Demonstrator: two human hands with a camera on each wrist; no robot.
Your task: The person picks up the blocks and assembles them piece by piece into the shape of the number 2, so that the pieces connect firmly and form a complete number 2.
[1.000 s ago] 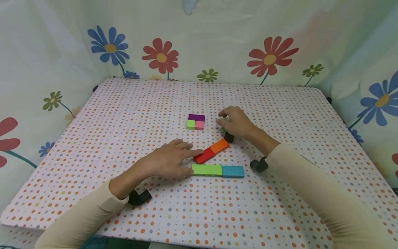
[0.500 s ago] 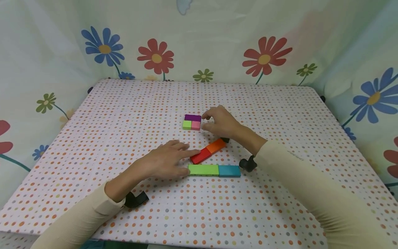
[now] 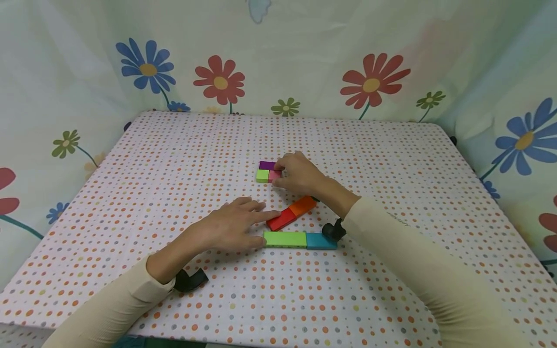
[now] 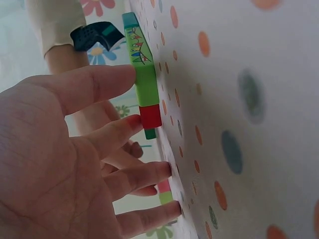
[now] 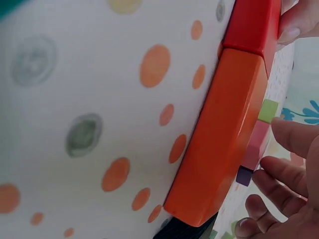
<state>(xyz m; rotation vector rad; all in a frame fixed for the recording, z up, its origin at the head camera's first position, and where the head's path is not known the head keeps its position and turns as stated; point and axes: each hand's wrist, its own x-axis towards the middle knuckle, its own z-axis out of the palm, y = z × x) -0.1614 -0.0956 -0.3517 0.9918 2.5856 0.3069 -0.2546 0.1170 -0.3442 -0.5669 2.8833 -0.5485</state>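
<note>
Right hand (image 3: 296, 175) sits at the small cluster of blocks near the middle of the worktop (image 3: 174, 159): purple block (image 3: 267, 165) behind, light green square block (image 3: 262, 176) front left, pink block (image 3: 274, 175) front right. Fingertips are curled toward the pink block and appear to touch its right side; head view does not show whether the grip actually pinches it. Right wrist view shows the fingers (image 5: 289, 137) loosely bent just beside the pink block (image 5: 256, 144), with the purple block (image 5: 244, 175) below them in that frame; closure cannot be told there either.

Left hand (image 3: 230, 227) lies flat on the worktop, fingers straight, nothing held. Index fingertip touches the near end of the red block (image 3: 282, 219); thumb rests against the left end of the long green block (image 3: 285, 239). Left wrist view confirms: one finger at the green block (image 4: 142, 74), another at the red block (image 4: 150, 116).

Red block is joined end to end with the orange block (image 3: 303, 205), the pair lying diagonally. The long green block abuts the teal block (image 3: 319, 240) in a straight row, nearer the person. A dark block (image 5: 187, 230) lies at the orange block's far end, mostly hidden by the right forearm.

Worktop cover is white with coloured dots; flowered cloth (image 3: 370, 82) hangs behind.
</note>
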